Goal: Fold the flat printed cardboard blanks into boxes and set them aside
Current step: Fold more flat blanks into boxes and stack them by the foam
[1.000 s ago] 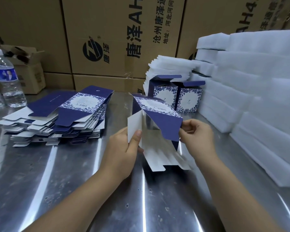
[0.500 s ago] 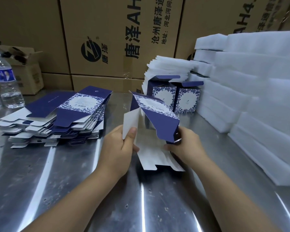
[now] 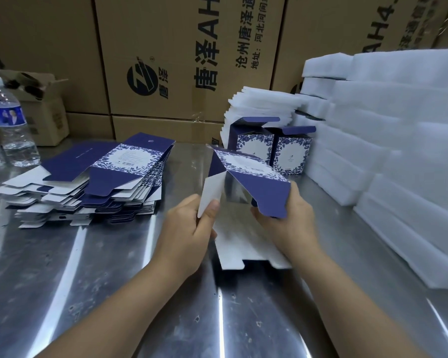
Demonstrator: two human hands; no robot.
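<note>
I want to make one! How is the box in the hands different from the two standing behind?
The held box is tilted, flaps loose; the standing boxes are upright, squared. The left hand and right hand grip the held box; no hand touches the standing boxes. Both have blue flower print.

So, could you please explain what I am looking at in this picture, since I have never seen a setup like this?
No machine here: the grips are a person's bare hands, filmed by a camera worn on the head, looking forward and down. The left grip pinches a white flap and the right grip holds the blue panel of one half-folded blank. On the metal table are a stack of flat blanks, two folded boxes, white foam pads and a water bottle.
</note>
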